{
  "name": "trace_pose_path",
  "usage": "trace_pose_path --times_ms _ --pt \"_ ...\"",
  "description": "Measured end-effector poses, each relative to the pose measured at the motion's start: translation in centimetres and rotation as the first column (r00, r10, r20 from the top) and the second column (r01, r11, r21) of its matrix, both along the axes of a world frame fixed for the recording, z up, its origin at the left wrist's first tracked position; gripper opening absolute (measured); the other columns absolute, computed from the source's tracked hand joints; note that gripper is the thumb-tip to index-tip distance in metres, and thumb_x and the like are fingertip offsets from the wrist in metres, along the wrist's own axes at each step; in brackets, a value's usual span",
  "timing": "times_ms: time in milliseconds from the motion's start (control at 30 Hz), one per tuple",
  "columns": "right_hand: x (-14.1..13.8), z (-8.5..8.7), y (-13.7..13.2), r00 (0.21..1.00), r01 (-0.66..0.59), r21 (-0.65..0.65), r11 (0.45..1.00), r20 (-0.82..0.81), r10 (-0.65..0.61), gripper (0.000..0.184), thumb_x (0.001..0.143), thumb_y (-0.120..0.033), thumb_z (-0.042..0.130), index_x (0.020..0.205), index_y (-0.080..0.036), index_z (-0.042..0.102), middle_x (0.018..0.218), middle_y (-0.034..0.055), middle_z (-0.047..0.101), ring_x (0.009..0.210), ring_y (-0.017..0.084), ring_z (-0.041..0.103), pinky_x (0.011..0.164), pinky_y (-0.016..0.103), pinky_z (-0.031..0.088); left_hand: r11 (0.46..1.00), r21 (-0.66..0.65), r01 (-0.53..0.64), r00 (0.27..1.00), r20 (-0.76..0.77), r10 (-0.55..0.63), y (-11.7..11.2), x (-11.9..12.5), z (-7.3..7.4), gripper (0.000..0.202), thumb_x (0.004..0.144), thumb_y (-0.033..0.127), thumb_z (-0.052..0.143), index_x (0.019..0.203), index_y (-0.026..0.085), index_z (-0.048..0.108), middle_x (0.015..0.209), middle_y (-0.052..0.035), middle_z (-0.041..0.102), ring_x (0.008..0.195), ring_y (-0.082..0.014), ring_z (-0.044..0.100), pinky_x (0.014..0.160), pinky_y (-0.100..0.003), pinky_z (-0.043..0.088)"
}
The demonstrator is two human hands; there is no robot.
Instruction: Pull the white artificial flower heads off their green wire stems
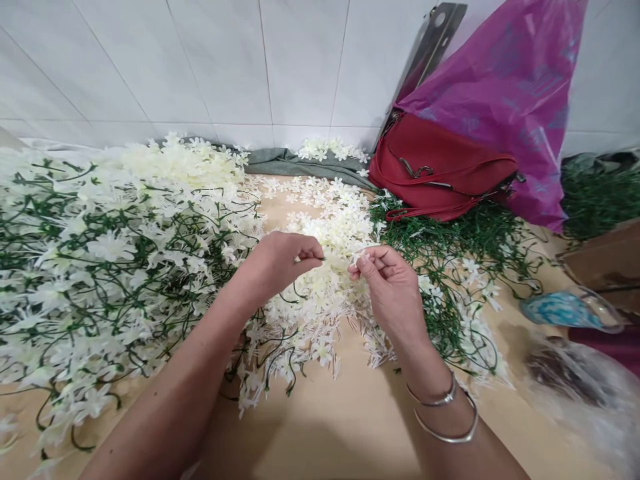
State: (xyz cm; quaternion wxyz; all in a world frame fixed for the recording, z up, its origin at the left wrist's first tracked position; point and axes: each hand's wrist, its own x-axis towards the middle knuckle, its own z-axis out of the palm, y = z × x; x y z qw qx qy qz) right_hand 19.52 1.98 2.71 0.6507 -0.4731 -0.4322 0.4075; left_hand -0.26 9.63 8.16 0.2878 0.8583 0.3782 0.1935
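My left hand (283, 267) is closed in a pinch above the middle of the table. A dark green tip shows at its fingertips, and a thin curved green stem (299, 292) hangs just below, seemingly the same piece. To its right, my right hand (397, 293) pinches a small white artificial flower (360, 257) between thumb and fingers. A short gap separates the two hands. Under them lies a heap of loose white and cream flower heads (325, 287), with pale thin stamens spread along its near side.
A large pile of white flowers on green stems (110, 247) covers the left. Bare green stems (445, 320) lie at right, beneath a red handbag (445, 167) and a purple plastic bag (515, 87). A cardboard box (607, 260) and a clear plastic bag (580, 387) stand far right.
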Motion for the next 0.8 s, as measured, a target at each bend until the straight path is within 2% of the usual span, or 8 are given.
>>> trace_pose_path --times_ms 100,267,367,500,667,800 --pt "0.3 0.0 -0.1 0.995 -0.074 0.018 0.997 -0.066 0.075 0.011 0.089 -0.033 0.076 0.089 -0.025 0.07 0.077 -0.0032 0.069 0.069 0.012 0.063 0.071 0.026 0.05 0.998 -0.062 0.021 0.974 0.226 -0.007 -0.4 0.4 0.3 0.016 0.091 0.03 0.069 0.094 0.018 0.079 0.084 -0.003 0.076 0.071 -0.0136 0.064 0.065 -0.024 0.044" --pt "0.8 0.7 -0.3 0.993 -0.101 0.045 0.994 -0.059 0.104 0.01 0.087 -0.033 0.08 0.087 -0.026 0.073 0.076 -0.0042 0.067 0.071 0.011 0.06 0.073 0.025 0.047 0.99 -0.125 0.059 0.92 0.391 -0.006 -0.5 1.1 0.0 0.015 0.09 0.03 0.073 0.091 0.017 0.079 0.083 -0.0033 0.075 0.072 -0.0126 0.062 0.066 -0.024 0.045" --pt "0.7 1.2 -0.4 0.991 -0.132 0.053 0.99 -0.024 0.133 0.01 0.086 -0.032 0.081 0.082 -0.025 0.074 0.086 -0.0018 0.068 0.08 0.013 0.06 0.08 0.027 0.046 0.978 -0.181 0.102 0.906 0.423 -0.016 -0.3 1.2 -0.4 0.016 0.091 0.031 0.072 0.093 0.017 0.08 0.086 -0.004 0.075 0.074 -0.013 0.063 0.067 -0.024 0.046" --pt "0.6 1.2 -0.5 0.986 -0.148 0.055 0.987 -0.064 0.152 0.008 0.086 -0.03 0.08 0.082 -0.026 0.074 0.1 -0.0006 0.068 0.092 0.015 0.06 0.091 0.03 0.045 0.971 -0.186 0.148 0.904 0.424 -0.056 -0.3 1.2 -0.6 0.016 0.093 0.03 0.07 0.097 0.018 0.08 0.087 -0.0035 0.074 0.077 -0.0127 0.063 0.07 -0.023 0.047" --pt "0.8 1.2 -0.5 0.981 -0.176 -0.016 0.984 -0.083 0.174 0.01 0.083 -0.032 0.082 0.08 -0.026 0.075 0.101 -0.0002 0.071 0.092 0.015 0.061 0.09 0.03 0.045 0.962 -0.21 0.173 0.901 0.428 -0.068 -0.6 1.4 -0.2 0.019 0.093 0.033 0.069 0.095 0.017 0.078 0.086 -0.0034 0.072 0.076 -0.0128 0.063 0.068 -0.023 0.047" --pt "0.5 1.6 -0.5 0.968 -0.203 -0.073 0.977 -0.167 0.188 0.016 0.076 -0.037 0.087 0.076 -0.026 0.075 0.098 0.0001 0.072 0.091 0.016 0.063 0.092 0.03 0.047 0.957 -0.223 0.184 0.896 0.439 -0.07 -0.9 1.5 0.3 0.017 0.093 0.031 0.069 0.092 0.016 0.077 0.085 -0.003 0.073 0.076 -0.012 0.064 0.069 -0.022 0.048"
